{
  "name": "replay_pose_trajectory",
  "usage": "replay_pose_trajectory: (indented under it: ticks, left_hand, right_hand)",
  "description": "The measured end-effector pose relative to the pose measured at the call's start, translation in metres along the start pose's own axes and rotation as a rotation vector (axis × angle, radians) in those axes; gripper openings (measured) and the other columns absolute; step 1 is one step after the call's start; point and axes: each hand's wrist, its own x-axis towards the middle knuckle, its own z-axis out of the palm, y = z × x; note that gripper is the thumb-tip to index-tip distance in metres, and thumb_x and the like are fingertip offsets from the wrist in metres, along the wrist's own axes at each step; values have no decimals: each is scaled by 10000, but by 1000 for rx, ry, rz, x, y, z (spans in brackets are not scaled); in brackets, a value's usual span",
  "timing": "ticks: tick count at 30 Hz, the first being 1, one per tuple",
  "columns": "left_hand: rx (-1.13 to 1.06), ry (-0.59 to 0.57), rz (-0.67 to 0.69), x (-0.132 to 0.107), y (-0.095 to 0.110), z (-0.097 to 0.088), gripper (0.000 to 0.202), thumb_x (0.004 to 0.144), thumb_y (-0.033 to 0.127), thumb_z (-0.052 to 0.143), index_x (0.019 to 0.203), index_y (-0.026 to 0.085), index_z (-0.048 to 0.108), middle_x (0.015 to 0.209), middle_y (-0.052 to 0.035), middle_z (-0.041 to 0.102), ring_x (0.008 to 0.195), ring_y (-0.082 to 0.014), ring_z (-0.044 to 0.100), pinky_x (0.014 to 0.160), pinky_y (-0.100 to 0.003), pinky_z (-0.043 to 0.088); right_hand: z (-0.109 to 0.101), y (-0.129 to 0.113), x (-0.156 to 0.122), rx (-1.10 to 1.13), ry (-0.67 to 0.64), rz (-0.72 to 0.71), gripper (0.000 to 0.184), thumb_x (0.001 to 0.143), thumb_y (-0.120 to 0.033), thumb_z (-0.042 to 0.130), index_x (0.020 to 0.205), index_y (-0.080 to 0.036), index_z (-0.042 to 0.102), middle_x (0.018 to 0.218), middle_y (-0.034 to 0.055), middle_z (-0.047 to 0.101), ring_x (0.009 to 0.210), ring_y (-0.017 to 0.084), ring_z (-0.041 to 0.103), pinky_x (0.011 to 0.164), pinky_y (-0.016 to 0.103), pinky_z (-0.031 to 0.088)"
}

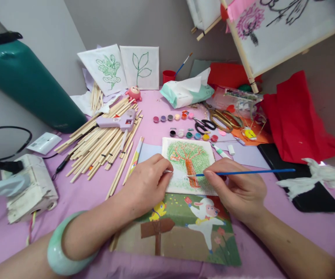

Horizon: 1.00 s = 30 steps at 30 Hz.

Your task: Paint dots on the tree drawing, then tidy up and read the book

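Head view: your right hand (pixel 241 188) is closed in a pencil grip on the blue brush (pixel 254 171). Its pale tip is over the trunk of the tree on the panel (pixel 185 149); can't tell if it's touching. Panel lies flat between your hands, near edge by the printed board (pixel 138 248). Your left hand (pixel 148 186) is curled, thumb and index nearly together at the panel's left edge; can't tell whether they pinch the edge or a small white thing.

Hidden: panel's lower right corner, behind your right hand; board's upper left, under your left hand and forearm. Both forearms run out of frame, the left one past a pale green bangle (pixel 59 240). Flask (pixel 30 81) is cut at the left, lantern frame (pixel 295 38) at the top right. Clear packaging (pixel 234 99) behind the scissors (pixel 225 119) is a jumble; contents unreadable. Black slab (pixel 318 197) is part covered by crumpled tissue (pixel 313 176) and red cloth (pixel 299 120); can't say what it is.

Surface: lilac tablecloth (pixel 83 217), creased along your side, sticks (pixel 97 151) piled left under a glue gun (pixel 118 120), paint pots (pixel 189 135) just beyond the panel. Room: plain grey walls (pixel 144 23) meeting in a corner, bright sliver at the right edge.
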Motion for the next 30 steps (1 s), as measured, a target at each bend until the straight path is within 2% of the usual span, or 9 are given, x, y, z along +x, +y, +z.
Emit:
replay_pose_trajectory:
  ticks: [8, 24, 30]
  left_hand:
    - [-6, -3, -4, 0, 1, 1, 127, 856, 145, 465, 855, 166, 591, 873, -40, 589, 732, -144, 537, 653, -286, 416]
    - [-3, 8, 7, -1, 0, 1, 128, 855, 151, 461, 847, 171, 587, 861, -39, 592, 720, -141, 535, 642, -284, 411]
    - [-5, 0, -4, 0, 1, 0, 124, 851, 145, 469, 851, 169, 590, 859, -35, 591, 720, -140, 534, 640, -283, 404]
  right_hand:
    - [-1, 1, 0, -7, 15, 5, 117, 774, -94, 625, 755, -208, 609, 637, -12, 593, 560, 117, 534, 523, 281, 400]
    - [-1, 1, -3, -24, -1, 31, 78, 800, -149, 613, 759, -216, 613, 638, -7, 601, 554, 122, 547, 530, 284, 416]
    - [-3, 0, -3, -10, 47, 30, 117, 786, -111, 609, 737, -215, 589, 641, -7, 588, 568, 125, 531, 524, 288, 395]
